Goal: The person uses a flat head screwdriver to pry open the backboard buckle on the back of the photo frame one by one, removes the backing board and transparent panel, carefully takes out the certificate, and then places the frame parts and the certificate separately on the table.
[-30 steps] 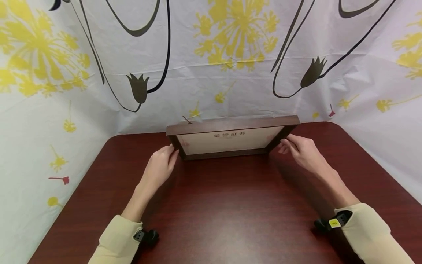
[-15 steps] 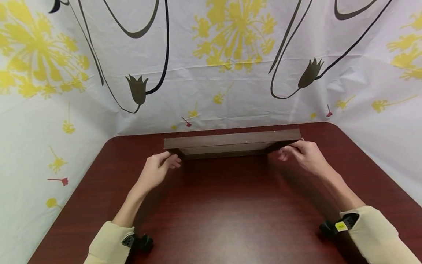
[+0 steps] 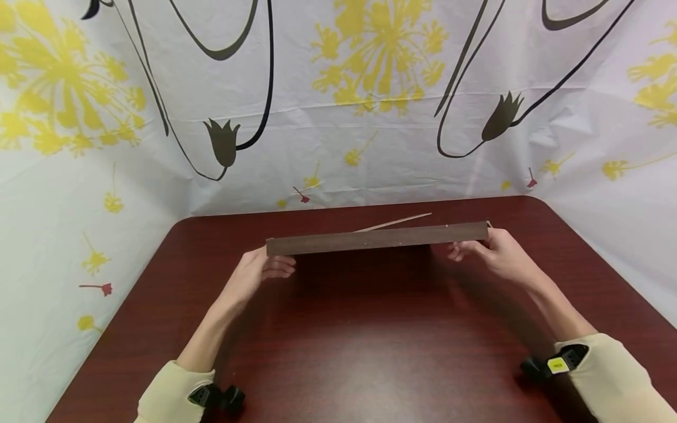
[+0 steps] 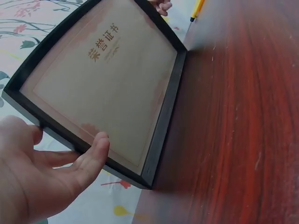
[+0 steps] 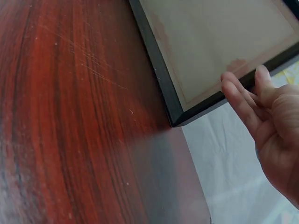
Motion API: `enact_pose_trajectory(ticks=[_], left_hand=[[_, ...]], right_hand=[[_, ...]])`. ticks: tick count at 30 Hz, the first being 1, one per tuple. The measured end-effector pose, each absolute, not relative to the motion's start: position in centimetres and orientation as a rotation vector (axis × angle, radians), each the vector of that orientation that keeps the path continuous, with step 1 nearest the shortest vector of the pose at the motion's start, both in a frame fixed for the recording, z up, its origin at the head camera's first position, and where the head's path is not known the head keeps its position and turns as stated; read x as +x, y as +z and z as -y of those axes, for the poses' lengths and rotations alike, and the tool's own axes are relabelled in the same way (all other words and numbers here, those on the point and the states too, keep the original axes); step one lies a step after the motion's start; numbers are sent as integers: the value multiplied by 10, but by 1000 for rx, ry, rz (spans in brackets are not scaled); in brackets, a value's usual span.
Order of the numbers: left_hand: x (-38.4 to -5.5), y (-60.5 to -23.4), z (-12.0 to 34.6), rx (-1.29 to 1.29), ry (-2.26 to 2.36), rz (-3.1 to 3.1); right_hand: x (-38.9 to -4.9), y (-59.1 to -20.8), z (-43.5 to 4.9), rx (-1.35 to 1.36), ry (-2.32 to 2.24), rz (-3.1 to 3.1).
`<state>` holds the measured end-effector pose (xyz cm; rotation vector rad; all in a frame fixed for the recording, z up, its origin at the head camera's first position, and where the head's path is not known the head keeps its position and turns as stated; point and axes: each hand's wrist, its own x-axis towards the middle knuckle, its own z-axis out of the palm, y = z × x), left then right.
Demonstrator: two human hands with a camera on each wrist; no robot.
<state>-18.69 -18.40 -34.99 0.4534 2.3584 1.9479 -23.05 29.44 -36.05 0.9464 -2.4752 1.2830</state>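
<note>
A dark picture frame (image 3: 381,238) with a certificate (image 4: 107,79) inside stands tilted near the table's far side. Its top edge leans towards me, so the head view shows little but that brown edge. A thin pale strip (image 3: 396,221) juts out behind it. My left hand (image 3: 254,271) grips the frame's left side, some fingertips (image 4: 101,140) over its front border. On the opposite side my right hand (image 3: 499,254) holds the frame, two fingertips (image 5: 229,78) reaching its front. The lower edge appears to rest on the table in both wrist views.
The reddish-brown table (image 3: 365,346) has rounded far corners. White sheeting (image 3: 338,141) with yellow and dark flower prints surrounds its back and sides. A narrow yellow thing with a dark tip (image 4: 197,10) shows beyond the frame; its kind is unclear.
The frame's top edge has tipped down towards me, hiding the certificate from the head view and revealing the strip behind. Both hands have come lower and nearer with it, still holding its sides.
</note>
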Motion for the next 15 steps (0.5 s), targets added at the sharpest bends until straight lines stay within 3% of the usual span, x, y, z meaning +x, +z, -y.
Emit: enact_pose_trajectory(ticks=[7, 15], left_hand=[[-184, -348, 180, 275, 1960, -2373], [-181, -352, 173, 138, 1769, -2469]], right_hand=[[-230, -360, -304, 1085, 1663, 2479], [-221, -342, -294, 434, 1379, 2868]])
